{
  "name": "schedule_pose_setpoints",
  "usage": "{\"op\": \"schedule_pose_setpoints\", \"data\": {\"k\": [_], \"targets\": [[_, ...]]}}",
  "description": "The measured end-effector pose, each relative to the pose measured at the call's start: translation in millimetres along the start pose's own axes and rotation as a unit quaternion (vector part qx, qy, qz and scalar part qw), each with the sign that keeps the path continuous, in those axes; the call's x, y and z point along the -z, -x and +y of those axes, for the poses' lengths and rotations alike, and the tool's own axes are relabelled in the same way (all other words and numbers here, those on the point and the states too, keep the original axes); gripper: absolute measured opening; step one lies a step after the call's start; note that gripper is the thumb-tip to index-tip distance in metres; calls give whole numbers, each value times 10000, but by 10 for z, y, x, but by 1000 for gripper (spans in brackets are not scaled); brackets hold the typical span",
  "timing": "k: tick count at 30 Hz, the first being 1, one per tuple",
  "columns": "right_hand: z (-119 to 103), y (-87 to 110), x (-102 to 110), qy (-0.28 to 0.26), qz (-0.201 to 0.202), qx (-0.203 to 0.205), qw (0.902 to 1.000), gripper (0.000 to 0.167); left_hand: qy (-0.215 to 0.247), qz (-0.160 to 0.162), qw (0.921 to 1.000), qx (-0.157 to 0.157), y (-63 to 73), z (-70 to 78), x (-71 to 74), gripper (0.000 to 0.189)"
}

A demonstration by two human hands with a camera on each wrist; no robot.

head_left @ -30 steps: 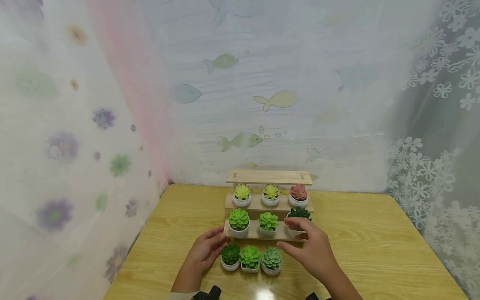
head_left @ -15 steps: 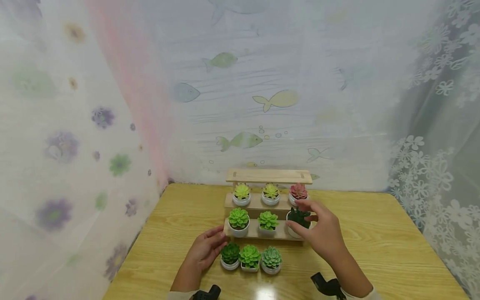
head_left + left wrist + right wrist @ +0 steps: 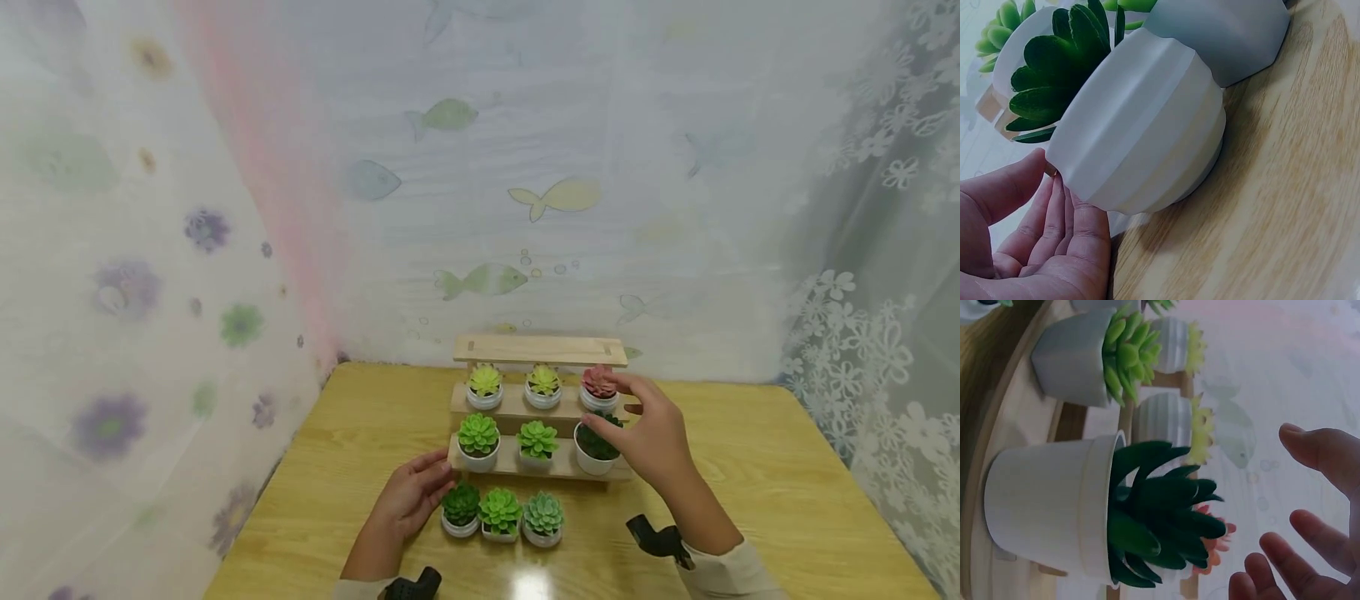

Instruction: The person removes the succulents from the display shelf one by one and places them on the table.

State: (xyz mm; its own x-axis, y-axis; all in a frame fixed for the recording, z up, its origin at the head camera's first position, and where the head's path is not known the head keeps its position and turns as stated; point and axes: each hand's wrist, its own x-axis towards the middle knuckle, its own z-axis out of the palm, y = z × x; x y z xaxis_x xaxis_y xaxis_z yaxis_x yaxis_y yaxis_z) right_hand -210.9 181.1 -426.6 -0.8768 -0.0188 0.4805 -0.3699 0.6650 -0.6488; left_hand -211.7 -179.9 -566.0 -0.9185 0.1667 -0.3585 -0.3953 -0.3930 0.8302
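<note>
A three-tier wooden shelf stands on the table with potted succulents on its two lower tiers. My left hand pinches the lower tier's left end between thumb and fingers; in the left wrist view a dark green succulent's ribbed white pot partly hides that grip. My right hand hovers at the shelf's right side, thumb and fingers spread and holding nothing. It is nearest to the dark green succulent in a white pot on the lower tier and the red succulent above it.
In front of the shelf, a dark green succulent, a bright green one and a pale green one stand in a row on the wooden table. A fish-patterned curtain hangs behind.
My right hand has moved up and right, from before the lower tier's right-hand pot, past its dark green leaves, to beside the red succulent. My left hand stays at the shelf's end.
</note>
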Motion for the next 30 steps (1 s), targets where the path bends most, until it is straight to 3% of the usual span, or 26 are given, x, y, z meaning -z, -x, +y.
{"op": "schedule_pose_setpoints", "data": {"k": [9,15,23,30], "targets": [[133,-169,65,-227,-712,-787,9941,68,15,37,10000,10,9,9,-21,58],[255,-256,109,-236,-1103,-1197,9864,78,46,35,10000,-5,8,10,-21,58],[374,-356,102,-160,-1398,-1366,9806,82,-6,-7,10000,-7,7,11,-16,59],[446,-411,55,-255,-1551,-1498,9761,84,-523,139,9983,-229,26,23,-56,54]]}}
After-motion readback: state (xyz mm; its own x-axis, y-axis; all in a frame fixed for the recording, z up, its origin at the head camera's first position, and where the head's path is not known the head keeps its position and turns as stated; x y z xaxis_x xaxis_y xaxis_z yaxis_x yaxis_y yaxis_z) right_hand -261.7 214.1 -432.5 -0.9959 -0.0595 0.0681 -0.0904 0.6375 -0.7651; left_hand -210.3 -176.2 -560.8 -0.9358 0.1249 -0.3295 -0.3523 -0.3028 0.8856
